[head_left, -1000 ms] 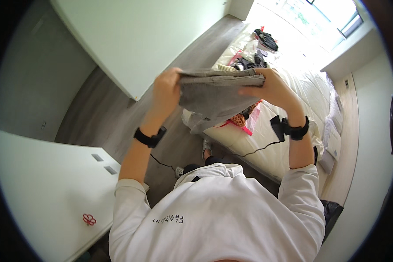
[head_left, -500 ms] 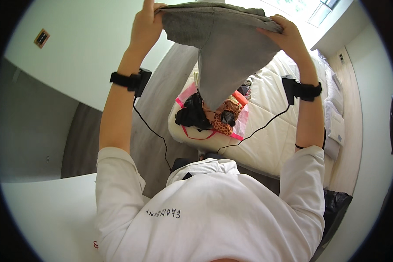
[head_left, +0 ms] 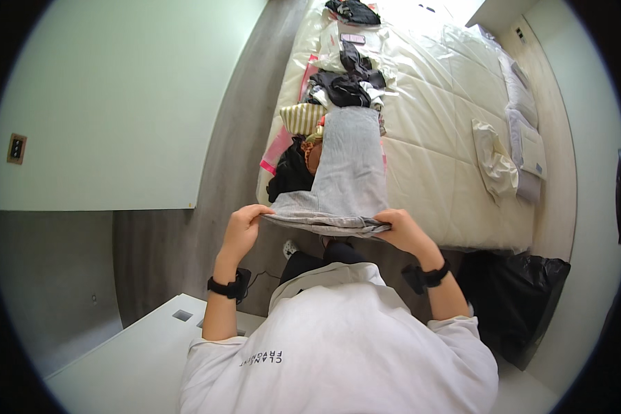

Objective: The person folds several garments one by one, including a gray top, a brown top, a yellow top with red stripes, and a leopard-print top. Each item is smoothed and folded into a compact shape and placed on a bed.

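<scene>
A grey garment (head_left: 348,172) hangs stretched out in front of me, its far end reaching over the bed's near edge. My left hand (head_left: 243,228) pinches its near left corner. My right hand (head_left: 403,233) pinches the near right corner. Both wrists wear black bands. Behind the grey garment a pile of clothes (head_left: 338,86) lies on the white bed (head_left: 441,124): dark pieces, a striped yellowish piece (head_left: 302,117) and something pink at the bed's left edge.
A black bag (head_left: 514,300) stands on the floor at the bed's near right corner. A crumpled cream cloth (head_left: 495,159) and pillows (head_left: 524,117) lie on the bed's right side. A white wall (head_left: 117,103) runs on the left, a white furniture top (head_left: 138,359) below left.
My hands came down from overhead with the grey garment. It now hangs lower and stretched flat toward the bed, held by its near edge.
</scene>
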Action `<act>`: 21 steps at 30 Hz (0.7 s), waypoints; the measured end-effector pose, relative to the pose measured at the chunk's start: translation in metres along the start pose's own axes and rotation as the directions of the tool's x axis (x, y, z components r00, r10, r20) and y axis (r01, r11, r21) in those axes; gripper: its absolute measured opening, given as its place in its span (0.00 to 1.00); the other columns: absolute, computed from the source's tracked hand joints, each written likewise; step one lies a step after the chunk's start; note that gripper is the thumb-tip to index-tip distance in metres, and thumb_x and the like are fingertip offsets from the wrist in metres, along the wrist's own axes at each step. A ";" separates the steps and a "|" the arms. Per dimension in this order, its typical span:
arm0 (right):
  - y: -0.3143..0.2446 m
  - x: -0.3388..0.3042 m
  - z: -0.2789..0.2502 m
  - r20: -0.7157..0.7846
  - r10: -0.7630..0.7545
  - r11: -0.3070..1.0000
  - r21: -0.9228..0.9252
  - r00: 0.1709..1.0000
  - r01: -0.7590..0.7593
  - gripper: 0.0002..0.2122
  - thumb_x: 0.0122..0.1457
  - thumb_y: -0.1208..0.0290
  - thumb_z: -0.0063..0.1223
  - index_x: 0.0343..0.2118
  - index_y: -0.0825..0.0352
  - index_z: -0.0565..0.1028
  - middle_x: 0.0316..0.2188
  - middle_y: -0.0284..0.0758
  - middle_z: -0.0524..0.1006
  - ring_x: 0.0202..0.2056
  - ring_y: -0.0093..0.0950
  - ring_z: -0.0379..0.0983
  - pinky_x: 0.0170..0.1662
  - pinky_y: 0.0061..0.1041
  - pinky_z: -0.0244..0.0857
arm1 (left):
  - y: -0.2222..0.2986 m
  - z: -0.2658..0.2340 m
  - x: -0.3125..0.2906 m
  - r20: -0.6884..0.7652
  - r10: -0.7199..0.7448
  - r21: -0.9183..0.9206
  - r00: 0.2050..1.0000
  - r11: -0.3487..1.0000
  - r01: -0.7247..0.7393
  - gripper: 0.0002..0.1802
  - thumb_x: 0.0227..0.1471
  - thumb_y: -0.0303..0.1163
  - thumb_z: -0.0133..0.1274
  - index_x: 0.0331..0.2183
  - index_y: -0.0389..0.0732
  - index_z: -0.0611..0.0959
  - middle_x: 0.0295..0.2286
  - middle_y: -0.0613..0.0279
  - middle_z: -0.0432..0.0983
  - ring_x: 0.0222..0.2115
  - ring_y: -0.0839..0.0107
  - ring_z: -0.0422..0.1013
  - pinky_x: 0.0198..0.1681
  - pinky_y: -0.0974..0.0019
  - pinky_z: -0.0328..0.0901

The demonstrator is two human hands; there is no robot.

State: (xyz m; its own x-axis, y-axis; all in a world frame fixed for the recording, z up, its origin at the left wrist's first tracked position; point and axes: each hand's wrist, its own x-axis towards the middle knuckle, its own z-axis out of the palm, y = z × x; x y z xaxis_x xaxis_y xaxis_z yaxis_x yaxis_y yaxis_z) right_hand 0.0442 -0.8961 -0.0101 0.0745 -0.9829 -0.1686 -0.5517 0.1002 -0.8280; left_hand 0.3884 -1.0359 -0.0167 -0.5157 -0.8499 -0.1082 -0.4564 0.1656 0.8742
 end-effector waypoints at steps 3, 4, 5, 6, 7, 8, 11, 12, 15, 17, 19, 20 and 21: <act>0.061 0.010 0.033 -0.030 0.115 0.993 0.025 0.993 -0.114 0.10 0.45 0.86 0.60 0.33 0.73 0.78 0.25 0.38 0.78 0.30 0.29 0.74 0.36 0.27 0.67 | -0.039 0.031 0.018 0.102 -0.104 0.029 0.989 0.994 0.101 0.14 0.49 0.15 0.44 0.35 0.34 0.82 0.31 0.47 0.78 0.34 0.55 0.76 0.40 0.63 0.68; 0.081 0.023 0.034 -0.042 0.171 0.982 0.090 0.984 -0.167 0.11 0.45 0.86 0.60 0.34 0.73 0.78 0.25 0.36 0.78 0.29 0.25 0.74 0.35 0.26 0.68 | -0.046 0.040 0.034 0.126 -0.135 0.057 0.983 0.990 0.128 0.13 0.49 0.15 0.44 0.35 0.33 0.82 0.31 0.46 0.78 0.33 0.54 0.76 0.40 0.63 0.68; 0.099 0.035 0.029 -0.040 0.273 0.952 0.156 0.961 -0.264 0.11 0.46 0.85 0.60 0.35 0.72 0.78 0.24 0.33 0.78 0.29 0.21 0.73 0.35 0.25 0.68 | -0.051 0.047 0.051 0.105 -0.112 0.073 0.988 0.992 0.105 0.14 0.48 0.15 0.43 0.34 0.33 0.81 0.30 0.46 0.78 0.33 0.53 0.75 0.39 0.62 0.68; 0.116 0.048 0.021 -0.071 0.248 0.956 0.180 0.966 -0.232 0.11 0.46 0.86 0.60 0.35 0.71 0.79 0.24 0.30 0.78 0.30 0.18 0.72 0.35 0.24 0.68 | -0.053 0.053 0.071 0.071 -0.024 0.082 0.997 0.996 0.018 0.14 0.48 0.15 0.43 0.34 0.34 0.82 0.30 0.46 0.78 0.33 0.53 0.75 0.39 0.62 0.68; 0.130 0.065 0.010 -0.078 0.295 0.938 0.215 0.952 -0.273 0.12 0.47 0.86 0.59 0.36 0.70 0.80 0.25 0.27 0.78 0.31 0.16 0.71 0.35 0.23 0.68 | -0.054 0.059 0.095 0.032 0.022 0.106 0.999 0.994 -0.025 0.13 0.48 0.16 0.43 0.33 0.34 0.82 0.30 0.46 0.78 0.34 0.52 0.75 0.39 0.61 0.68; 0.144 0.086 -0.004 -0.118 0.310 0.930 0.243 0.943 -0.276 0.13 0.47 0.87 0.59 0.37 0.69 0.80 0.26 0.27 0.78 0.32 0.16 0.71 0.36 0.22 0.68 | -0.054 0.065 0.125 -0.012 0.108 0.112 0.994 0.988 -0.106 0.13 0.48 0.16 0.43 0.33 0.34 0.82 0.28 0.47 0.78 0.33 0.52 0.75 0.39 0.60 0.68; 0.185 0.165 -0.049 -0.360 0.172 0.985 0.044 0.917 -0.168 0.20 0.47 0.82 0.61 0.46 0.66 0.77 0.38 0.34 0.79 0.41 0.25 0.74 0.43 0.26 0.69 | -0.055 0.077 0.218 -0.087 0.203 0.198 0.975 0.963 -0.183 0.15 0.49 0.19 0.46 0.41 0.35 0.79 0.36 0.46 0.76 0.40 0.49 0.73 0.46 0.56 0.66; 0.199 0.186 -0.058 -0.495 0.097 0.973 -0.134 0.864 -0.187 0.24 0.46 0.76 0.63 0.50 0.67 0.73 0.42 0.39 0.77 0.45 0.31 0.73 0.47 0.30 0.68 | -0.058 0.085 0.248 -0.176 0.286 0.359 0.942 0.910 -0.209 0.20 0.49 0.21 0.49 0.47 0.35 0.74 0.43 0.44 0.72 0.45 0.47 0.69 0.49 0.54 0.64; 0.242 0.228 -0.060 -0.651 0.199 0.848 -0.260 0.732 -0.462 0.33 0.45 0.63 0.67 0.54 0.70 0.67 0.48 0.50 0.74 0.50 0.43 0.71 0.52 0.39 0.65 | -0.078 0.121 0.291 -0.248 0.139 0.492 0.959 0.870 0.001 0.34 0.48 0.29 0.55 0.56 0.34 0.63 0.54 0.40 0.60 0.53 0.42 0.60 0.57 0.50 0.58; 0.265 0.225 -0.041 -0.641 0.363 0.802 -0.154 0.676 -0.577 0.36 0.44 0.59 0.68 0.54 0.72 0.66 0.48 0.52 0.73 0.49 0.45 0.71 0.52 0.40 0.65 | -0.095 0.151 0.286 -0.255 -0.043 0.464 0.966 0.871 0.161 0.43 0.45 0.38 0.59 0.57 0.31 0.59 0.53 0.35 0.58 0.55 0.41 0.58 0.58 0.50 0.57; 0.281 0.206 -0.009 -0.499 0.634 0.714 0.086 0.590 -0.695 0.36 0.44 0.57 0.68 0.53 0.73 0.66 0.46 0.51 0.74 0.46 0.41 0.73 0.48 0.35 0.69 | -0.115 0.184 0.255 -0.200 -0.312 0.262 0.929 0.896 0.358 0.53 0.38 0.46 0.64 0.57 0.26 0.59 0.52 0.30 0.59 0.55 0.40 0.57 0.58 0.51 0.57; 0.286 0.193 0.009 -0.342 0.774 0.624 0.272 0.532 -0.733 0.36 0.44 0.57 0.68 0.52 0.73 0.66 0.46 0.48 0.74 0.44 0.38 0.74 0.44 0.36 0.70 | -0.123 0.199 0.239 -0.161 -0.479 0.233 0.863 0.831 0.505 0.57 0.35 0.52 0.67 0.56 0.23 0.60 0.52 0.29 0.59 0.55 0.41 0.57 0.57 0.51 0.58; 0.287 0.169 0.029 -0.176 0.819 0.552 0.502 0.546 -0.666 0.35 0.46 0.56 0.68 0.53 0.70 0.67 0.46 0.44 0.74 0.45 0.37 0.73 0.42 0.39 0.71 | -0.132 0.209 0.225 -0.042 -0.661 0.095 0.749 0.744 0.662 0.61 0.33 0.57 0.69 0.55 0.22 0.61 0.54 0.30 0.58 0.56 0.43 0.57 0.57 0.53 0.58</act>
State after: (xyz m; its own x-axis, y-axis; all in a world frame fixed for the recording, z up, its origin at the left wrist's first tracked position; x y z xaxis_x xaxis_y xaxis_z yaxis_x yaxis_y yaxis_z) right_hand -0.0775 -1.0293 -0.2915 -0.5574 -0.4822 -0.6759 0.0627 0.7873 -0.6134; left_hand 0.1811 -1.1439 -0.2557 -0.0541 -0.7671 -0.6393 -0.7496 -0.3917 0.5335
